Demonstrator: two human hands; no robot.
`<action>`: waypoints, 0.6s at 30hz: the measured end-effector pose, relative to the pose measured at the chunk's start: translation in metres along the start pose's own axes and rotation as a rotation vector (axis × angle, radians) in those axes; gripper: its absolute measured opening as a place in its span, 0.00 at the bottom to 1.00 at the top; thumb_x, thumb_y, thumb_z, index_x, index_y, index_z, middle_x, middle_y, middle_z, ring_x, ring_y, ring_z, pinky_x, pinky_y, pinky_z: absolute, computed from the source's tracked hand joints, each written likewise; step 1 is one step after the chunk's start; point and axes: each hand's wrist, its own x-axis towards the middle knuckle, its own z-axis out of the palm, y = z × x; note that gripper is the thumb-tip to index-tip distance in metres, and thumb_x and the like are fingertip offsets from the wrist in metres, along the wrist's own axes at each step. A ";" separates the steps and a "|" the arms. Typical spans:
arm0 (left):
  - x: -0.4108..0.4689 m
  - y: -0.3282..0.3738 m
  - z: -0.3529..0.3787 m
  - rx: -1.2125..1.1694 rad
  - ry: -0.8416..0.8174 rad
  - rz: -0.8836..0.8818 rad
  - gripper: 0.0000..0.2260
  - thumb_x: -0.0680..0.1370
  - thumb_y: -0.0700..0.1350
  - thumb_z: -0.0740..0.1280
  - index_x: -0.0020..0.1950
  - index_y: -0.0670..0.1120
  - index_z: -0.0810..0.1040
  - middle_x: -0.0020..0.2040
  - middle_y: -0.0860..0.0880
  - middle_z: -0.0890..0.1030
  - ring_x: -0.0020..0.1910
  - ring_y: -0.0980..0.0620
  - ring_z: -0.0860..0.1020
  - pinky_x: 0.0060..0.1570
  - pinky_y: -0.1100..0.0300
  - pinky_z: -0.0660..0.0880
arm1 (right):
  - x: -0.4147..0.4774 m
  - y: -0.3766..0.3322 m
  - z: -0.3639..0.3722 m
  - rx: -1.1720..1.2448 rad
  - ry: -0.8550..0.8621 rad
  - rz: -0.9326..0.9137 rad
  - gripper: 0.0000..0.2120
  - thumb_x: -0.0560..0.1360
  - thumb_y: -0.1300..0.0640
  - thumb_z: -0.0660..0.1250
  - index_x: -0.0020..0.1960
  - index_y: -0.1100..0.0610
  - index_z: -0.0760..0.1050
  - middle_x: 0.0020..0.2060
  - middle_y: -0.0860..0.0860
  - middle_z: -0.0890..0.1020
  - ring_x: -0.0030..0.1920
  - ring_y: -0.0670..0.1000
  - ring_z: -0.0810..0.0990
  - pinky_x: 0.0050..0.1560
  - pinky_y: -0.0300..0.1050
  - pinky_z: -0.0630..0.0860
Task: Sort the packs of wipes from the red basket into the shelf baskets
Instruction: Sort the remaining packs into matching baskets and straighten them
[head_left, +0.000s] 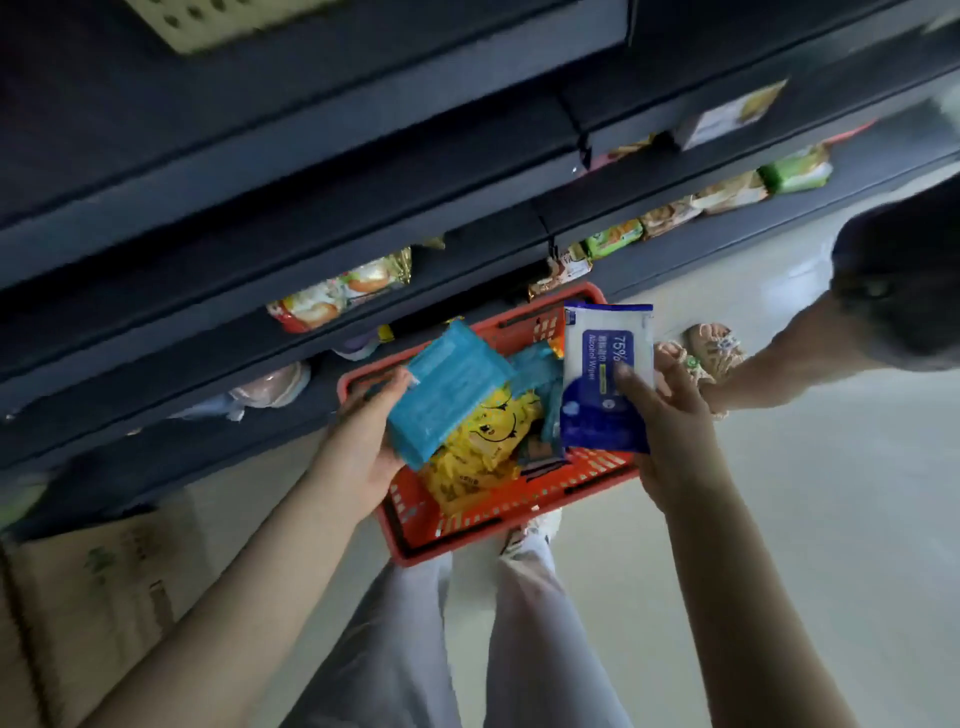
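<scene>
Two packs up over the red basket (519, 530), one in each hand. Gripping a teal pack (449, 392) in the left hand (363, 436), thumb on top and fingers curled beneath. Pinching a white-and-blue alcohol pack (605, 379) in the right hand (670, 431), thumb across its front. Best to keep both grips firm on the slick wrap, lift well clear of the rim, and match each pack to its own kind before letting go. Probably wiser to place one at a time than to reach with both arms together. Down in the red basket: yellow packs (483, 441) heaped in the middle, more teal ones (535, 364) beside them, plenty yet to sort. Up on the dark shelves (311, 208), only one cream basket (208, 21) in view, at the very top, contents hidden. Lower shelves stocked with snack bags (343, 293). Cardboard box (104, 597) on the floor at left; another person (893, 291) close by on the right.
</scene>
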 end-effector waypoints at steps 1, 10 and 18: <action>-0.025 0.012 -0.005 -0.030 -0.013 0.029 0.04 0.78 0.46 0.66 0.50 0.47 0.77 0.51 0.46 0.83 0.45 0.49 0.83 0.36 0.59 0.79 | -0.017 -0.016 0.007 0.010 -0.080 -0.024 0.17 0.72 0.62 0.69 0.61 0.59 0.74 0.52 0.58 0.83 0.49 0.59 0.82 0.46 0.54 0.82; -0.168 0.096 -0.055 -0.198 0.010 0.319 0.03 0.78 0.43 0.66 0.45 0.48 0.77 0.48 0.47 0.84 0.45 0.49 0.82 0.33 0.58 0.79 | -0.137 -0.106 0.091 -0.142 -0.361 -0.207 0.17 0.72 0.63 0.69 0.61 0.57 0.76 0.53 0.58 0.84 0.49 0.57 0.84 0.41 0.48 0.82; -0.200 0.178 -0.127 -0.215 -0.127 0.394 0.02 0.76 0.45 0.69 0.45 0.47 0.78 0.50 0.47 0.85 0.46 0.50 0.85 0.35 0.57 0.80 | -0.196 -0.081 0.204 0.034 -0.179 -0.308 0.14 0.72 0.62 0.73 0.57 0.59 0.78 0.51 0.59 0.85 0.51 0.58 0.84 0.55 0.58 0.78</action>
